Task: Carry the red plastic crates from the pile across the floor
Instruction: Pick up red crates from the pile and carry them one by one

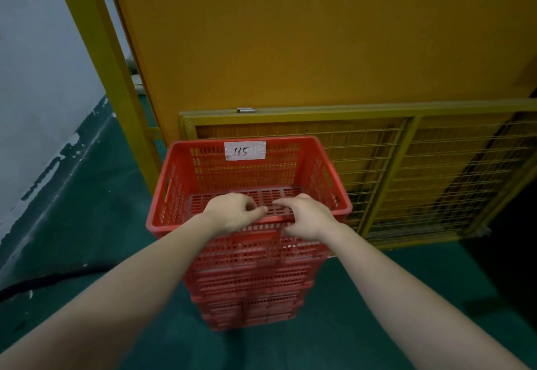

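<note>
A stack of several nested red plastic crates [250, 288] stands on the green floor in front of me. The top crate [316, 166] is empty and carries a white paper label [245, 151] on its far wall. My left hand [229, 214] grips the near rim of the top crate, fingers curled over the edge. My right hand [309, 215] grips the same rim right beside it, fingers curled inward too.
A yellow panel [319, 35] and a yellow wire-mesh frame [406, 172] stand directly behind the stack. A yellow post [107, 58] rises at the left. A black cable [43, 281] lies on the green floor [87, 238] at the left, beside a grey wall.
</note>
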